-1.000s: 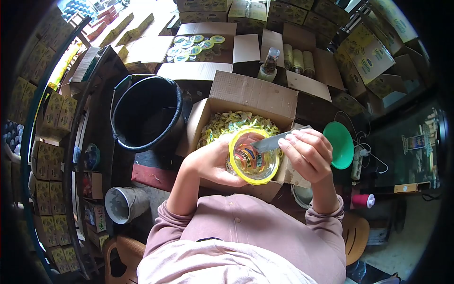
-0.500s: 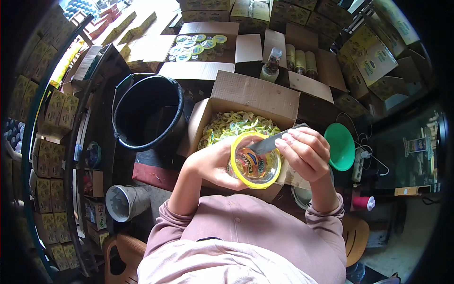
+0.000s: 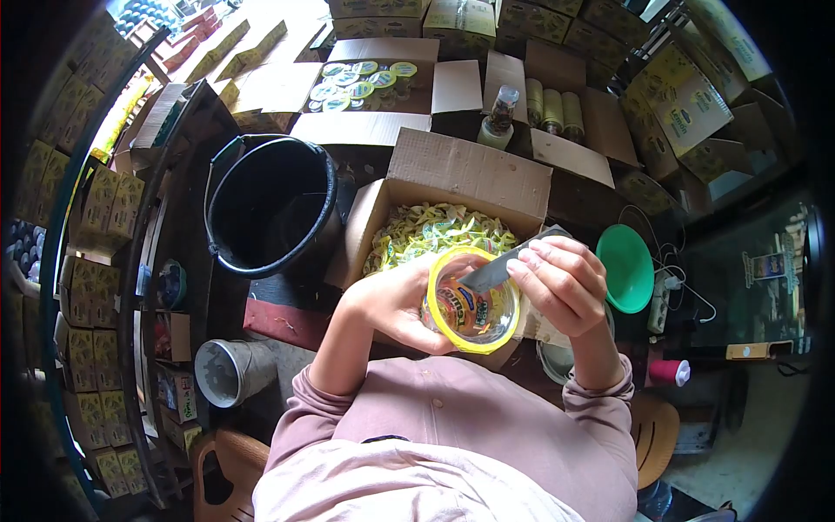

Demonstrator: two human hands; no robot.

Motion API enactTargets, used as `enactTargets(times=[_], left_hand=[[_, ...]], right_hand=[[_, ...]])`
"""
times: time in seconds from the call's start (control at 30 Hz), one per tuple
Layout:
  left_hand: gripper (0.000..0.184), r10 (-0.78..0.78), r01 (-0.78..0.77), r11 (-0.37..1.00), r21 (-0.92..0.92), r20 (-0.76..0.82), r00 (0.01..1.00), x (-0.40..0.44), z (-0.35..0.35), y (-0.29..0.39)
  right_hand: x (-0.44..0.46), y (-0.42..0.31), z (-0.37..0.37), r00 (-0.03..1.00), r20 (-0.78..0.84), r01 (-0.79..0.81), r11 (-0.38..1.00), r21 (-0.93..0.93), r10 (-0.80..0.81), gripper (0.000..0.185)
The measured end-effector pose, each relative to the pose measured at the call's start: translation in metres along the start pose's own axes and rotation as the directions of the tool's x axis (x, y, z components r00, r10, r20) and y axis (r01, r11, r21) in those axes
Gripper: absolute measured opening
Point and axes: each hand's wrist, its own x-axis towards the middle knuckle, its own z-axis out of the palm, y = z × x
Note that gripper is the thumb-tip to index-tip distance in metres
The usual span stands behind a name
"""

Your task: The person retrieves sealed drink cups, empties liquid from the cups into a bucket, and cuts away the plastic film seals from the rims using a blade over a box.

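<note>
My left hand (image 3: 396,304) is wrapped round the side of a clear plastic jar (image 3: 496,326) with a yellow rim, its mouth tilted toward me. A printed label shows through the jar. Between the fingers and thumb of my right hand (image 3: 561,283) is a flat grey blade (image 3: 491,274), whose tip reaches into the jar's mouth. Beneath and behind the jar stands an open cardboard box (image 3: 470,170) holding many yellow-green wrapped pieces (image 3: 435,228).
A black bucket (image 3: 274,204) stands left of the box, a grey pail (image 3: 233,374) below it. To the right are a green bowl (image 3: 624,270) and a pink spool (image 3: 668,372). Behind are a box of lidded jars (image 3: 361,87) and a bottle (image 3: 500,117).
The jar has shifted slightly down and to the right with my left hand. The blade has tilted more steeply, and its tip still lies inside the jar's mouth.
</note>
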Motion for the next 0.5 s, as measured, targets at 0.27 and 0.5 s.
enactTargets(times=[0.27,0.5], left_hand=[[0.061,-0.041,0.051,0.987,-0.152,0.065,0.997,0.003,0.002,-0.007],[0.054,0.067,-0.054,0.978,-0.203,0.057,0.996,0.003,-0.002,-0.020]], right_hand=[[0.002,-0.003,0.004,1.000,-0.026,0.015,0.999,0.036,-0.014,0.014],[-0.005,0.000,0.014,0.966,-0.174,-0.166,0.975,0.146,0.191,0.016]])
